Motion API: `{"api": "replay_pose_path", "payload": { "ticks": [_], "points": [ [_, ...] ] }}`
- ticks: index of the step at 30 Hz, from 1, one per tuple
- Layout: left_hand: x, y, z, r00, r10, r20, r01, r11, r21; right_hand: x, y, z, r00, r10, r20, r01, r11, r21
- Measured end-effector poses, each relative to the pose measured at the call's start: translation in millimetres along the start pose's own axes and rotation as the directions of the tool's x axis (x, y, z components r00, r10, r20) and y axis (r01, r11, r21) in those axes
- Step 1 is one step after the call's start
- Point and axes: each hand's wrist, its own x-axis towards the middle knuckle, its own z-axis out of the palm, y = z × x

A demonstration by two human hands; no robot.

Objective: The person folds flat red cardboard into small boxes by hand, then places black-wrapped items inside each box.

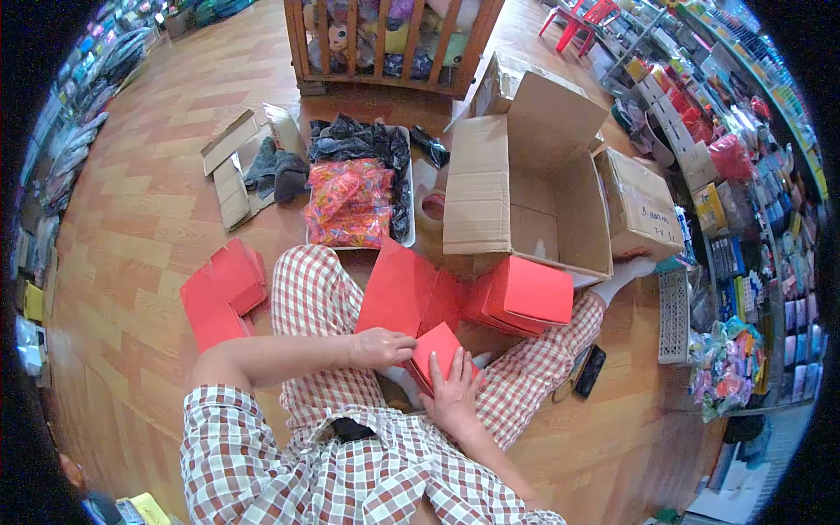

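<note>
In the head view, a small red cardboard box (pixel 432 348) sits between my legs, tilted a little. My left hand (pixel 385 347) is closed, its fingertips pinched at the box's left upper edge. My right hand (pixel 453 395) has its fingers laid over the box's right side and its thumb against the near face, gripping it. Just beyond is an opened, folded-out red box (pixel 394 289). A closed red box (pixel 529 293) rests by my right leg. Left of my left knee lies another red box (pixel 223 297), partly unfolded.
A large open carton (pixel 477 188) stands ahead, beside a taped carton (pixel 639 201). A white tray (pixel 411 223) holds orange packets and black bags. Flattened cardboard (pixel 229 188) lies left of it. A phone (pixel 591 372) is right of my leg. Stocked shelves (pixel 744 236) line the right.
</note>
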Motion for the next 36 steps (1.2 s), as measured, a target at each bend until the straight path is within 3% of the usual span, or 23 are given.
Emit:
{"api": "replay_pose_path", "payload": {
  "ticks": [2,7,11,15,17,18,20,25,27,28,29,31,32,35,36],
  "points": [
    [-7,6,15,0.973,-0.088,-0.214,0.078,0.995,-0.054,2,1,6,1.000,0.007,-0.018,-0.008,1.000,-0.029],
    [-12,6,22,0.963,-0.137,-0.233,0.111,0.986,-0.124,1,2,20,0.999,0.032,-0.041,-0.033,0.999,-0.004],
    [-10,13,7,0.973,-0.176,-0.152,0.161,0.982,-0.102,1,-3,11,0.997,0.062,0.048,-0.062,0.998,0.004],
    [-3,15,8,0.957,-0.234,-0.174,0.212,0.967,-0.140,0,2,-1,0.998,0.028,0.050,-0.031,0.998,0.051],
    [0,18,5,0.943,-0.287,-0.170,0.254,0.948,-0.192,-5,5,-3,0.990,-0.010,-0.140,0.033,0.986,0.163],
    [0,18,3,0.926,-0.341,-0.165,0.297,0.924,-0.241,-8,3,0,0.990,-0.008,-0.141,0.032,0.985,0.167],
    [-2,16,9,0.924,-0.352,-0.151,0.302,0.912,-0.278,-14,0,6,0.998,0.040,-0.048,-0.036,0.997,0.075],
    [6,19,8,0.904,-0.393,-0.171,0.320,0.884,-0.341,-10,5,2,0.995,0.045,-0.091,-0.043,0.999,0.033],
    [8,20,8,0.875,-0.453,-0.172,0.381,0.862,-0.334,-10,12,-18,0.996,0.008,-0.085,0.011,0.975,0.221],
    [5,18,12,0.877,-0.439,-0.197,0.354,0.866,-0.355,-10,22,-15,0.978,0.021,-0.208,0.025,0.976,0.218],
    [4,18,15,0.879,-0.432,-0.201,0.347,0.870,-0.350,-11,30,-13,0.976,0.024,-0.216,0.023,0.977,0.214],
    [5,22,14,0.825,-0.542,-0.162,0.378,0.741,-0.555,-12,42,-10,0.976,0.165,-0.142,-0.109,0.936,0.333],
    [6,25,14,0.828,-0.536,-0.166,0.373,0.746,-0.551,-11,45,-2,0.977,0.179,-0.114,-0.126,0.922,0.367],
    [13,38,7,0.796,-0.582,-0.168,0.408,0.721,-0.560,-12,44,-9,0.992,0.111,-0.057,-0.087,0.943,0.323],
    [13,42,7,0.780,-0.605,-0.159,0.421,0.696,-0.582,-13,45,-10,0.990,0.097,-0.103,-0.057,0.940,0.336]
  ]
}}
